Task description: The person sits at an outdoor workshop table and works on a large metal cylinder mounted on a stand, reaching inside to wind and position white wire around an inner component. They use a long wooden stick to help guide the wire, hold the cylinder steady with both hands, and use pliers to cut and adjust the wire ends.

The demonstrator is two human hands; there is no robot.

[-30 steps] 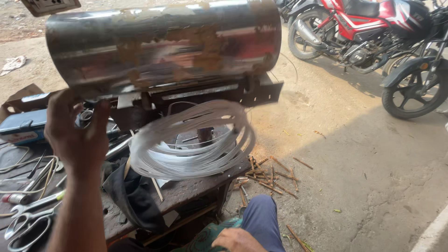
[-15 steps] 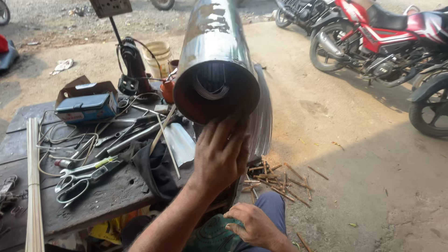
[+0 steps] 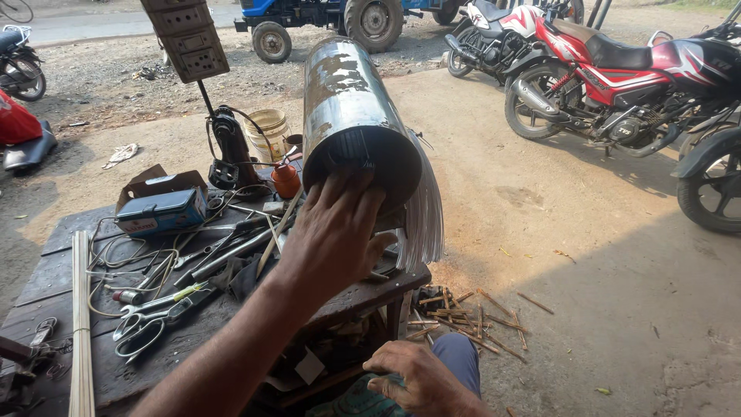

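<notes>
Left hand (image 3: 336,232) flat against the open end of the steel cylinder (image 3: 351,116) lying on the table (image 3: 100,371), fingers (image 3: 355,202) spread. Right hand (image 3: 413,378) resting on knee, fingers loosely curled. Looks mid-job, cylinder just being steadied.

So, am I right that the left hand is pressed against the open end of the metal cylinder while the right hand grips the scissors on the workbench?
Not quite. The left hand is at the open end of the metal cylinder, but the head view shows the right hand resting on the person's knee, not gripping the scissors, which lie untouched on the workbench.
</notes>
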